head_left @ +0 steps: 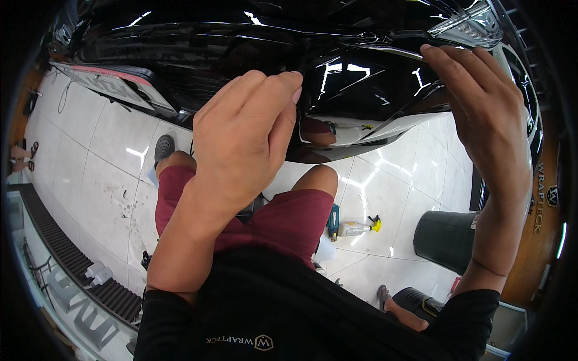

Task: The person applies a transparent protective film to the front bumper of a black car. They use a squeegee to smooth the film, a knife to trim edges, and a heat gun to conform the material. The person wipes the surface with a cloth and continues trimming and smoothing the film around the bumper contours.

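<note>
My left hand [244, 123] is raised in front of the glossy black car bumper [373, 84]. Its fingers are folded together and the thumb presses against the index finger; whatever they pinch, if anything, cannot be made out. Farther right, near the headlight [472, 29], is my right hand [484, 99]. Its fingers curve toward the upper edge of the bumper's corner panel, close together, with the thumb hidden behind them. A bright line along that panel runs between the two hands; I cannot tell whether it is an edge or a reflection.
A licence plate [114, 84] juts from the bumper at left. On the tiled floor lie a spray bottle [355, 228] with a yellow head and a teal power tool [333, 222]. A dark bin [444, 239] stands at right. Another person's foot [403, 313] shows behind.
</note>
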The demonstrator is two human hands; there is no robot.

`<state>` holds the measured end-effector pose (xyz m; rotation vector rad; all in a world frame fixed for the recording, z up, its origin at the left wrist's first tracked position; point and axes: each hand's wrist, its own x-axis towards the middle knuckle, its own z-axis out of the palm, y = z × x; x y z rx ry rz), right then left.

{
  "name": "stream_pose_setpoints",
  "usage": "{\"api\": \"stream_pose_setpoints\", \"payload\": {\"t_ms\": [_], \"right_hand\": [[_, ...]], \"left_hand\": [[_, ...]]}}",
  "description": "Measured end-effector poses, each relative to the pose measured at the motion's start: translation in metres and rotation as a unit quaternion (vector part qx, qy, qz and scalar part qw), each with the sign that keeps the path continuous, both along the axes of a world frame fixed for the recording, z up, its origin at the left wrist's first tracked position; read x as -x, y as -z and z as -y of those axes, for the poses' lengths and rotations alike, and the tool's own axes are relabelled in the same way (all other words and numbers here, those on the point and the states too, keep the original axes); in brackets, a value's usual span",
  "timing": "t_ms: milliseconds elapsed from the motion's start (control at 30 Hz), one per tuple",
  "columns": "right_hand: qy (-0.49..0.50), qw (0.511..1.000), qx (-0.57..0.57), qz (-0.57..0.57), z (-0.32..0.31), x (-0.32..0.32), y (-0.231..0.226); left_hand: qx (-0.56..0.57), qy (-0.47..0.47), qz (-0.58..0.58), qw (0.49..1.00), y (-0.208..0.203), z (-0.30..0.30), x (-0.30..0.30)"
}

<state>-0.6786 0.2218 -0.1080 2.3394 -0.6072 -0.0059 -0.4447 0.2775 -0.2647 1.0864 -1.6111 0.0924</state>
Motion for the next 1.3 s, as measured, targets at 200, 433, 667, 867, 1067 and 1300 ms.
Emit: {"api": "stream_pose_setpoints", "payload": {"t_ms": [200,433,667,867,1067,1300], "right_hand": [[0.010,1.000,0.001,-0.011,-0.001,0.005,0.001],[0.009,1.000,-0.012,-0.020,-0.003,0.001,-0.005],[0.013,0.999,-0.021,-0.020,-0.004,0.000,-0.010],[0.030,0.999,-0.015,-0.043,-0.005,-0.007,-0.018],[0.030,0.999,-0.018,-0.028,-0.003,-0.013,-0.022],[0.047,0.998,-0.014,-0.029,-0.005,-0.014,-0.022]], "left_hand": [[-0.013,-0.007,0.019,1.000,-0.003,-0.003,-0.002],[-0.003,-0.014,0.044,0.999,-0.004,-0.004,0.001],[0.000,-0.008,0.070,0.998,-0.003,-0.005,-0.001],[-0.010,0.010,0.111,0.994,-0.012,-0.008,-0.006],[0.000,0.038,0.086,0.996,-0.015,-0.014,-0.006],[0.016,0.060,0.105,0.993,-0.016,-0.018,-0.001]]}}
